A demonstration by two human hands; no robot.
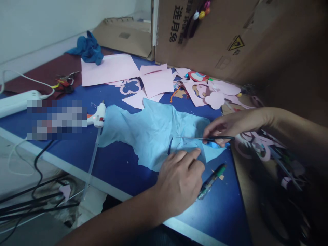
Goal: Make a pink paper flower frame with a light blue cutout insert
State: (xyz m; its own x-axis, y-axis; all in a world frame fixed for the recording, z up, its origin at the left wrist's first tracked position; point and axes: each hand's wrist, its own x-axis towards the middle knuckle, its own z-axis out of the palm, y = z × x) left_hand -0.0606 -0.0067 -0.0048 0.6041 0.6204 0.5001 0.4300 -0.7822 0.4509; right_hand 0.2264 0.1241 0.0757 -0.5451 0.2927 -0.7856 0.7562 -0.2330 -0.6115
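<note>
A light blue sheet (151,131), ragged along its edges, lies on the dark blue table (115,167). My left hand (179,181) rests on its near edge with the fingers bent, pressing the sheet down. My right hand (228,126) comes in from the right and is closed on black-handled scissors (205,138), whose blades lie across the sheet pointing left. A green pen (211,181) lies on the table just right of my left hand.
A white glue gun (98,115) with a long glue stick lies at the sheet's left. Pink paper pieces and cut-outs (156,82) spread behind. Cardboard boxes (217,37) stand at the back, a blue cloth (88,49) at far left, a power strip (17,102) and cables at left.
</note>
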